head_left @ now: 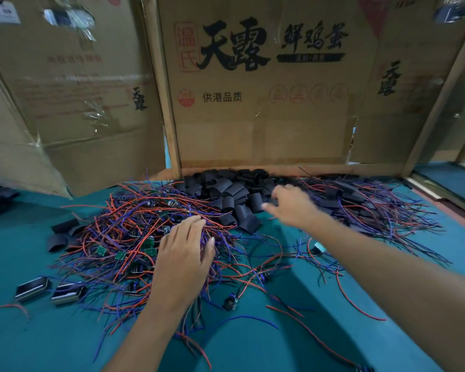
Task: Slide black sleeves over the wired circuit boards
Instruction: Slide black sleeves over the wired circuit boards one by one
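A tangled heap of small green circuit boards with red and purple wires (124, 232) covers the middle left of the teal table. My left hand (184, 253) lies palm down on this heap, fingers slightly spread among the wires. Behind it lies a pile of short black sleeves (226, 189). My right hand (290, 204) reaches out over the front right edge of that sleeve pile, fingers extended and blurred; whether it holds a sleeve cannot be told. A second heap, boards inside black sleeves with wires trailing (365, 202), sits at the right.
Cardboard box panels (253, 103) stand upright along the back of the table. Two small metal-edged parts (32, 288) lie at the front left. A few loose black sleeves (62, 234) lie left of the wire heap. Stray wired boards (230, 302) are scattered on the teal cloth (51, 339).
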The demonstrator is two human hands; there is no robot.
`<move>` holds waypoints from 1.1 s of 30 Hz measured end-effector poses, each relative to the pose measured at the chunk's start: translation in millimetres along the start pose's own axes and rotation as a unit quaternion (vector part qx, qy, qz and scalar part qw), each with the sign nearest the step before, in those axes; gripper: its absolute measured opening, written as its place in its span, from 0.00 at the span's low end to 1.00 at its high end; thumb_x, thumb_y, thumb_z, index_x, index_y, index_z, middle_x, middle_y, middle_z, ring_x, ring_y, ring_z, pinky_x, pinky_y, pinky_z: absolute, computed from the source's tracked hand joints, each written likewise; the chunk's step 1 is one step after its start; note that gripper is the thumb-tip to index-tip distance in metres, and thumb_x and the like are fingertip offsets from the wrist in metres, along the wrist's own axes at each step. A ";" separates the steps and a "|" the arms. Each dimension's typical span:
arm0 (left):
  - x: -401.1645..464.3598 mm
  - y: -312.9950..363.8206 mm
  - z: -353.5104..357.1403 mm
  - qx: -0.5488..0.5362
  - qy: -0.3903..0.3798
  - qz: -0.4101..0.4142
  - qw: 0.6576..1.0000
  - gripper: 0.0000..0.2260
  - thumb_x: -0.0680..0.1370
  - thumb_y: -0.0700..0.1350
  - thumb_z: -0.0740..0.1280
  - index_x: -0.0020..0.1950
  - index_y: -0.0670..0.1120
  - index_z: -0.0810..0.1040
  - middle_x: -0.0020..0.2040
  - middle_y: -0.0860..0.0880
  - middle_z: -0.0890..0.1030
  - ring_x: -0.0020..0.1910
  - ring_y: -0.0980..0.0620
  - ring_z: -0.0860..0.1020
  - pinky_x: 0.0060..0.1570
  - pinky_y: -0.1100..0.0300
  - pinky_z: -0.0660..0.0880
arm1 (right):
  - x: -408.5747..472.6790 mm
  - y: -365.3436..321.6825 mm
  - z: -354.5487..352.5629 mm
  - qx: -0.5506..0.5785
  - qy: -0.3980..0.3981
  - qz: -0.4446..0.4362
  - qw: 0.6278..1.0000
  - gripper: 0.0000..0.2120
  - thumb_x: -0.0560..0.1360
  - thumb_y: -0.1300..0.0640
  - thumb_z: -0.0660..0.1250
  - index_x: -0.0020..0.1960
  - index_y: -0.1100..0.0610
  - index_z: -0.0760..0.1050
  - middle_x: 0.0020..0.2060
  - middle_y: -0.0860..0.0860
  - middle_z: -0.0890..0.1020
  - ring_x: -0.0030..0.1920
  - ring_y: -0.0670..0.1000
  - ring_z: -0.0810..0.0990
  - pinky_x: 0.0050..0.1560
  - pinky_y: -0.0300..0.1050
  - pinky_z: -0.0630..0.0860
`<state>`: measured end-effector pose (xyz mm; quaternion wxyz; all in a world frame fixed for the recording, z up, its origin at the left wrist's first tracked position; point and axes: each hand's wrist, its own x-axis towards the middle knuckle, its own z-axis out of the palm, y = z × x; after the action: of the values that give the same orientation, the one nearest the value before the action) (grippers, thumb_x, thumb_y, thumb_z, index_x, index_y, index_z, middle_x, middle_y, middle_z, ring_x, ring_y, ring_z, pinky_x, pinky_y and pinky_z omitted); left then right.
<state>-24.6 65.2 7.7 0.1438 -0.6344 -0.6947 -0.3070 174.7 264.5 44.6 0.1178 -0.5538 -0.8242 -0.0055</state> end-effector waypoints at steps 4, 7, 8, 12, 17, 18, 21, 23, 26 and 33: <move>0.5 -8.6 0.9 0.022 0.016 -0.007 1.000 0.14 0.80 0.47 0.67 0.64 0.43 0.77 0.65 0.48 0.77 0.63 0.46 0.75 0.61 0.50 0.71 | -8.4 -43.6 23.3 -0.001 -0.089 -0.016 0.996 0.30 0.71 0.34 0.67 0.58 0.59 0.73 0.56 0.58 0.75 0.59 0.61 0.73 0.57 0.53 0.73; 4.1 -14.9 -1.0 0.041 0.050 -0.027 0.998 0.12 0.78 0.45 0.69 0.60 0.43 0.79 0.60 0.47 0.79 0.58 0.44 0.77 0.58 0.48 0.73 | -11.6 -49.4 17.9 0.087 -0.093 0.007 0.992 0.17 0.74 0.45 0.70 0.44 0.58 0.71 0.44 0.57 0.77 0.49 0.59 0.78 0.43 0.47 0.72; 5.5 -19.0 -2.3 0.052 0.058 -0.044 0.996 0.11 0.78 0.44 0.69 0.59 0.43 0.79 0.58 0.46 0.79 0.56 0.44 0.77 0.56 0.48 0.73 | -14.2 -47.6 12.6 0.131 -0.083 0.019 0.988 0.15 0.75 0.49 0.70 0.39 0.58 0.70 0.39 0.56 0.77 0.45 0.59 0.80 0.38 0.45 0.70; 10.7 -43.7 -6.8 0.082 0.017 -0.113 0.990 0.09 0.77 0.41 0.70 0.57 0.43 0.79 0.54 0.45 0.79 0.54 0.42 0.75 0.53 0.47 0.73 | -46.2 -33.4 -5.1 0.353 -0.039 0.085 0.931 0.10 0.78 0.60 0.62 0.39 0.56 0.64 0.34 0.55 0.74 0.31 0.56 0.83 0.28 0.43 0.68; 13.7 -57.4 -2.8 0.073 -0.034 -0.123 0.989 0.14 0.76 0.45 0.72 0.61 0.46 0.77 0.56 0.46 0.77 0.58 0.43 0.73 0.57 0.48 0.71 | -105.9 -22.7 1.8 0.543 -0.059 0.087 0.833 0.07 0.77 0.70 0.61 0.48 0.59 0.67 0.27 0.53 0.81 0.23 0.54 0.78 0.28 0.45 0.72; 14.1 -58.9 -2.8 0.077 -0.029 -0.122 0.989 0.15 0.76 0.45 0.73 0.61 0.47 0.77 0.56 0.47 0.77 0.58 0.42 0.73 0.57 0.47 0.71 | -115.7 -21.4 2.5 0.575 -0.069 0.096 0.810 0.07 0.77 0.70 0.62 0.50 0.60 0.69 0.29 0.53 0.82 0.23 0.52 0.77 0.28 0.43 0.73; 13.6 -63.1 -1.7 0.089 -0.018 -0.120 0.989 0.16 0.76 0.47 0.73 0.62 0.47 0.79 0.56 0.46 0.77 0.57 0.42 0.73 0.56 0.46 0.71 | -138.1 -19.7 2.2 0.668 -0.104 0.102 0.730 0.10 0.76 0.71 0.64 0.55 0.61 0.74 0.36 0.55 0.83 0.31 0.52 0.80 0.37 0.41 0.80; 13.3 -63.0 0.2 0.091 -0.032 -0.119 0.988 0.17 0.77 0.48 0.72 0.65 0.47 0.79 0.57 0.46 0.76 0.58 0.43 0.73 0.57 0.47 0.70 | -147.4 -22.0 -0.4 0.689 -0.129 0.082 0.709 0.13 0.76 0.72 0.64 0.56 0.60 0.77 0.41 0.57 0.82 0.35 0.52 0.81 0.40 0.40 0.81; 14.2 -59.2 -1.6 0.091 -0.036 -0.108 0.989 0.14 0.77 0.48 0.72 0.62 0.46 0.80 0.54 0.46 0.76 0.56 0.43 0.73 0.56 0.48 0.69 | -154.7 -29.5 -2.0 0.699 -0.160 0.058 0.694 0.14 0.76 0.73 0.63 0.56 0.60 0.79 0.39 0.54 0.81 0.36 0.49 0.80 0.41 0.39 0.80; 16.5 -46.8 -22.0 0.062 -0.042 -0.085 0.994 0.14 0.71 0.50 0.78 0.45 0.49 0.74 0.42 0.51 0.73 0.45 0.45 0.76 0.43 0.50 0.72 | -158.3 -32.3 0.6 0.685 -0.167 0.075 0.705 0.12 0.77 0.73 0.62 0.55 0.62 0.78 0.42 0.56 0.79 0.38 0.50 0.80 0.43 0.42 0.82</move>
<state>-76.8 64.6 22.9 0.1266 -0.5756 -0.7691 -0.2474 201.8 107.7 16.3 0.3249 -0.3725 -0.5629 0.6625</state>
